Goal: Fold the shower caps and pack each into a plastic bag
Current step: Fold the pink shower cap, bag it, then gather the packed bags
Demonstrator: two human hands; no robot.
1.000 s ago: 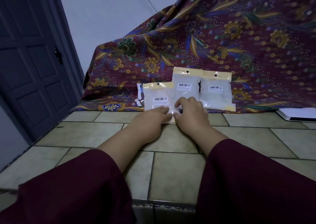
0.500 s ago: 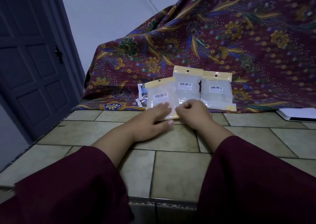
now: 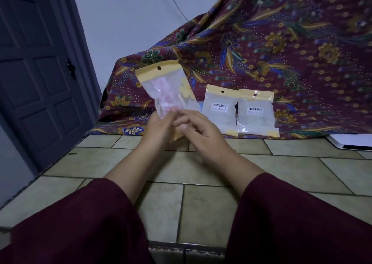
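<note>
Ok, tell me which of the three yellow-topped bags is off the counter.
The leftmost bag, tilted and gripped at its lower end by the left hand. The other two bags lean against the patterned cloth, barcodes showing.

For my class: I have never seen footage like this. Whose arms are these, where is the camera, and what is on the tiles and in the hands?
No machine here: a person wears a camera on the head, looking down at their own arms. The left hand grips a clear packet with a yellow header, lifted and tilted; something pinkish shows inside. The right hand meets it at the lower end. Two more packets lean against a patterned cloth at the back of the tiled counter.
</note>
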